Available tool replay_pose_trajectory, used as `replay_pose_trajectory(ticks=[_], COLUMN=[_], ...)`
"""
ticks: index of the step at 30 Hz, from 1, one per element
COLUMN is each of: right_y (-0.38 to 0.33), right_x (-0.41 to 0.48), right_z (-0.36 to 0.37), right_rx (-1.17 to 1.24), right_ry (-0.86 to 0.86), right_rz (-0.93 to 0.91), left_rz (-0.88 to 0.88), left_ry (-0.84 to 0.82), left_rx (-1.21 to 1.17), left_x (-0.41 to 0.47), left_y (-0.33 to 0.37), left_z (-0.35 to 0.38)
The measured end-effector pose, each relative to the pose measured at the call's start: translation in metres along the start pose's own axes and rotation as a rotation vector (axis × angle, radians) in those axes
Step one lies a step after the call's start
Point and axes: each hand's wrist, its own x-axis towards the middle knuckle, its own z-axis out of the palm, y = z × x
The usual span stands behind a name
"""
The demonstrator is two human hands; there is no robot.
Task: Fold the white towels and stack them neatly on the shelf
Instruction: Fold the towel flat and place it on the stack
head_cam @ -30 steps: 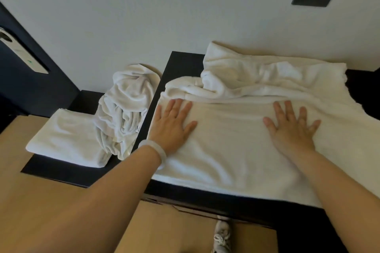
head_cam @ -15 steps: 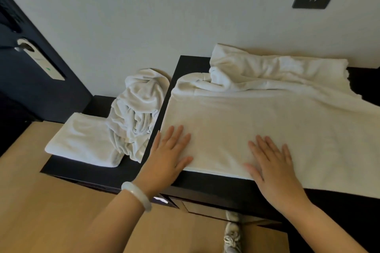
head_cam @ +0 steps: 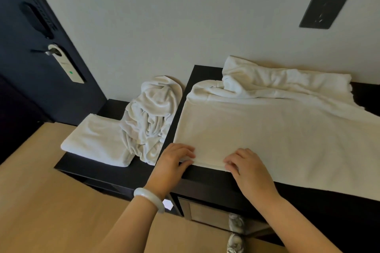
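A large white towel [head_cam: 267,135] lies spread over the higher dark counter [head_cam: 216,183], its far part bunched against the wall. My left hand [head_cam: 172,160] pinches the towel's near left corner, fingers curled over the edge and thumb below. A little to the right, my right hand [head_cam: 246,168] grips the same near edge with curled fingers. On the lower dark shelf [head_cam: 88,168] to the left rest a folded white towel [head_cam: 96,141] and a crumpled white towel [head_cam: 150,117] leaning against the counter's side.
A dark door [head_cam: 30,57] with a handle and a hanging door tag [head_cam: 67,65] stands at the left. A black wall plate [head_cam: 322,10] sits high on the white wall. Light wooden floor [head_cam: 51,211] lies below, with my shoe [head_cam: 235,240] near the counter.
Both hands slid from flat on the middle of the towel back to its near edge and came closer together. Their fingers have curled onto the edge.
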Motion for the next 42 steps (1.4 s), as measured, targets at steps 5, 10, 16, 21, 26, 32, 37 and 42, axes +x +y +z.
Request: replay_pose_trajectory(ticks=[5,10,16,21,26,32,37,42], right_y=[-0.005,-0.01,-0.007,-0.006,-0.003,-0.009,-0.003,-0.003], right_x=[0.002,-0.002,-0.013,-0.01,-0.005,0.017,0.059,0.036], right_z=[-0.007,-0.009,0.001,0.0,-0.005,-0.031,-0.015,0.006], right_rx=[-0.116,-0.126,-0.146,-0.081,-0.023,0.062,-0.082,-0.35], right_ry=[-0.002,0.042,-0.026,-0.058,-0.148,-0.376,-0.003,-0.398], right_rz=[-0.091,-0.176,-0.216,-0.226,-0.252,-0.142,0.284,0.431], left_rz=[-0.06,-0.012,0.018,0.047,0.01,-0.016,-0.144,-0.204], left_ry=[0.022,0.002,0.023,0.051,0.031,-0.183,-0.166,-0.259], left_rx=[-0.089,-0.042,0.049,0.102,0.046,0.267,0.48,0.563], left_x=[0.005,-0.006,-0.02,-0.02,-0.021,-0.002,0.054,0.042], left_y=[0.005,0.0,-0.012,-0.016,-0.015,0.01,0.056,0.037], left_z=[-0.008,-0.014,-0.01,-0.011,-0.015,-0.037,0.014,0.051])
